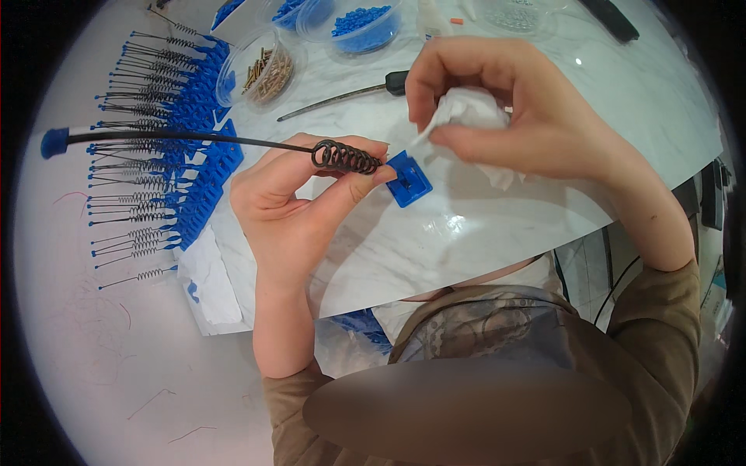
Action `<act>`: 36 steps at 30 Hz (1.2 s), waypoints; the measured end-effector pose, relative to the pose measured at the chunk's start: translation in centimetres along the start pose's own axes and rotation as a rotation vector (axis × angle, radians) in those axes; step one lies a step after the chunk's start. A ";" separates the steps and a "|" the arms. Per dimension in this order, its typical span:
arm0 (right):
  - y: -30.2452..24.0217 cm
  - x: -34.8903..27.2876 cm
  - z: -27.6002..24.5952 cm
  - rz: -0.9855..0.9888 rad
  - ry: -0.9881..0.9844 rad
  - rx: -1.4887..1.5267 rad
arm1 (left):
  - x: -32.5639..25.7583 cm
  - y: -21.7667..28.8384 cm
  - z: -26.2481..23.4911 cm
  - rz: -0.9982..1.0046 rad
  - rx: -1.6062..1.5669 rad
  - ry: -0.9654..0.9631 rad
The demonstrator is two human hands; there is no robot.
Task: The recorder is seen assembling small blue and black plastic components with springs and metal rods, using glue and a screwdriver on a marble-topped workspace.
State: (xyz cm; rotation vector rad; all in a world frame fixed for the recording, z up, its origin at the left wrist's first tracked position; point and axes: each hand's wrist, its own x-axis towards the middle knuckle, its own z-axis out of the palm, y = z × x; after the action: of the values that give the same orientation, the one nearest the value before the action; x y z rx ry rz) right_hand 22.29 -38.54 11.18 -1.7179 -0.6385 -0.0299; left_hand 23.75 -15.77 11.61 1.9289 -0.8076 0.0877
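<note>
My left hand (284, 210) pinches a black coil spring (342, 157) between thumb and fingers. From the spring a thin black rod runs left to a blue cap (54, 144), close to the camera. At the spring's other end, beyond my fingertips, sits a blue squarish base (410, 185) with a recess in it. My right hand (536, 101) is raised to the right of the base, its fingers curled around a crumpled white tissue (470, 109). A gap shows between tissue and base.
Along the table's left edge stand many similar blue pieces (203, 175) with springs and rods pointing left. Behind my hands lie a screwdriver (397, 82), a tub of brass-coloured screws (268, 74) and a tub of small blue parts (361, 27). White paper (214, 276) lies at the near left corner.
</note>
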 end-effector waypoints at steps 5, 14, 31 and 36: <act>0.5 0.4 -0.8 -0.016 0.123 -0.035 | 0.0 0.3 0.1 -0.020 -0.005 0.003; -1.1 -2.2 -7.6 -0.316 0.459 -0.502 | 0.4 0.2 0.3 -0.031 0.009 0.005; -4.7 -2.1 -0.9 -0.023 0.092 -0.467 | -0.1 0.2 -0.5 -0.036 -0.071 0.005; -3.0 -0.4 1.9 0.035 -0.039 -0.353 | 0.1 0.3 -0.2 -0.020 -0.078 0.006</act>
State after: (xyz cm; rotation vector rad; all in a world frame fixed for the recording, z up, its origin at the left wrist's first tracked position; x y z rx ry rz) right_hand 20.04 -36.69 13.25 -2.0734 -0.6601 -0.0897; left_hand 23.67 -15.69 12.02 1.8617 -0.7773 0.0491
